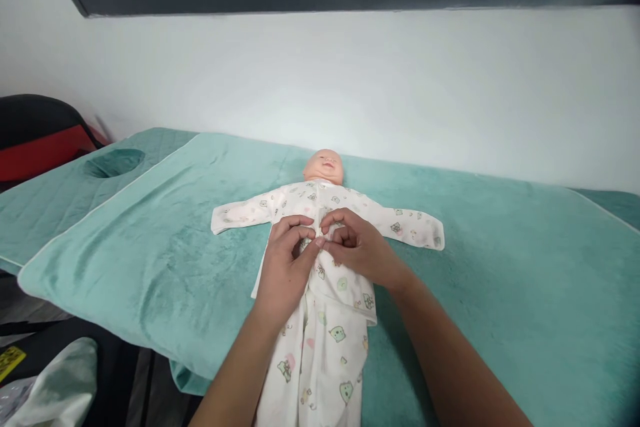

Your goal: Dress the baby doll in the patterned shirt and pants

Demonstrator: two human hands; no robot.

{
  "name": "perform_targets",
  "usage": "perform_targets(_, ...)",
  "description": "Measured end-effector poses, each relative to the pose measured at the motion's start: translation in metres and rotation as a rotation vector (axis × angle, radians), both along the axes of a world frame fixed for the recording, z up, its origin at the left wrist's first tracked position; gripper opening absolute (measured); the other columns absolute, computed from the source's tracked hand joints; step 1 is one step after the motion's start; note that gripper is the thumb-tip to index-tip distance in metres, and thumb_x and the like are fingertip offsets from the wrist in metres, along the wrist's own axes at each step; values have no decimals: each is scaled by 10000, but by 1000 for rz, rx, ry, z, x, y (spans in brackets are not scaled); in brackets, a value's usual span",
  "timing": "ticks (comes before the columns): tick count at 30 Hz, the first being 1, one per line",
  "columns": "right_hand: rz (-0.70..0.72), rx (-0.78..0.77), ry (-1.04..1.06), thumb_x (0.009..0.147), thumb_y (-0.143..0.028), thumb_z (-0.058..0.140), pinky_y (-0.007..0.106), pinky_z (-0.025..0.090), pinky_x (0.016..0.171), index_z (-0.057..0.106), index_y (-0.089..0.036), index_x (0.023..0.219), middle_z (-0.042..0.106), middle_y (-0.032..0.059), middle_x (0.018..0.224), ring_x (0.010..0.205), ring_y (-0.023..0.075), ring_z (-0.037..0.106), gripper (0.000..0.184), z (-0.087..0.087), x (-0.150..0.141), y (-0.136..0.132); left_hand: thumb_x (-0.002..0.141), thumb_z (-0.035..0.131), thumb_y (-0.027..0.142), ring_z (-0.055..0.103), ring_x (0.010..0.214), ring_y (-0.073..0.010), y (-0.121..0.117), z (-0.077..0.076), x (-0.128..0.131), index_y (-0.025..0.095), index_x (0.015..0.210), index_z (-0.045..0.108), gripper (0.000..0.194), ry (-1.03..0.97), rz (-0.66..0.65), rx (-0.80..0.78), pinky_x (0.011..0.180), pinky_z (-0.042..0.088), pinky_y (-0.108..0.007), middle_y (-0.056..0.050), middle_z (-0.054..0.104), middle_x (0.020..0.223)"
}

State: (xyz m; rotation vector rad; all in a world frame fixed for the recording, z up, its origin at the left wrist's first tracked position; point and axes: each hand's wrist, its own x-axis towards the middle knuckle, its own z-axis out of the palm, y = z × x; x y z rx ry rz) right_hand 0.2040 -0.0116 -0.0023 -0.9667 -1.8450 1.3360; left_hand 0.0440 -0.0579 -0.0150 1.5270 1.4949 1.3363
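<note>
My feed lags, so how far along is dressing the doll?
Done: the doll lies on the green blanket with the printed top on and both sleeves spread. In hand: left hand and right hand pinch the front at the chest. Left: whether lower fastenings are closed cannot be told.

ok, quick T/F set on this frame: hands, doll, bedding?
1. Both hands meet at the doll's chest. True: left hand and right hand pinch the garment front together.
2. The doll lies face down. False: it lies face up.
3. The garment is plain blue. False: white with small animal prints.
4. The doll lies on a teal blanket. True.
5. The sleeves are folded across the chest. False: both spread out sideways.
</note>
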Motion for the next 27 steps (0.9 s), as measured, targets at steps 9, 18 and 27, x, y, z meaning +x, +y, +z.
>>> perform_targets(9,4,-90,6,892,-274,583,207,349,489,555,-242,984,518,-76,572,507,85,499,102,-1,3,4,895,583,286,581,1048,-217,-5,1,0,230,840,700,141,60,34,57,865,471,-355,-36,618,1156)
perform_targets(18,6,-88,15,886,-358,620,211,341,488,568,-237,959,499,-74,578,520,88,505,151,2,2,3,909,561,271,581,1038,-206,-5,0,-1,230,832,696,161,53,16,49,840,470,-331,-34,607,1158)
perform_targets(27,60,-120,41,913,-368,575,205,317,459,561,-230,995,495,-73,534,481,89,441,162,-1,4,6,909,571,297,575,1015,-195,-3,-2,-4,228,784,680,179,-4,-2,20,880,445,-326,-23,603,1141)
